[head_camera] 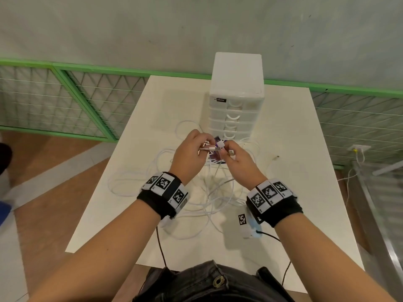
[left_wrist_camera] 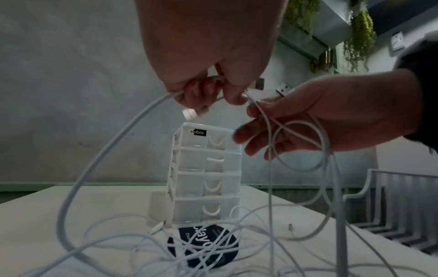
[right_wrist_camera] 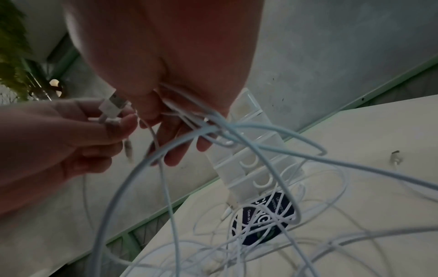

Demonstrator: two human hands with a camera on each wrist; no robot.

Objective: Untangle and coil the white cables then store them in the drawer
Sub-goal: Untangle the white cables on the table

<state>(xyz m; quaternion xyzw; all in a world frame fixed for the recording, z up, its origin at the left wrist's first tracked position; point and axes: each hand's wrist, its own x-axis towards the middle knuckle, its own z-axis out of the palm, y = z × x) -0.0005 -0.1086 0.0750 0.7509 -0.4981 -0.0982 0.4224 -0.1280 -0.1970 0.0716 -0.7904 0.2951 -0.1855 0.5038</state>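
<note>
Several white cables (head_camera: 209, 192) lie tangled on the white table (head_camera: 294, 192), in front of a white drawer tower (head_camera: 236, 94) whose drawers are all closed. Both hands are raised above the tangle. My left hand (head_camera: 204, 147) pinches cable ends, and a thick strand (left_wrist_camera: 94, 159) hangs from it in the left wrist view. Close beside it, my right hand (head_camera: 226, 150) grips several strands (right_wrist_camera: 201, 120), with a USB plug (left_wrist_camera: 283, 90) sticking up by the thumb. Loops droop from both hands to the table.
A dark round printed disc (left_wrist_camera: 203, 249) lies under the cables at the tower's foot. A loose connector (head_camera: 277, 157) rests on the table to the right. A small white tagged device (head_camera: 245, 225) sits near my right wrist. Green mesh fencing (head_camera: 65, 101) runs behind the table.
</note>
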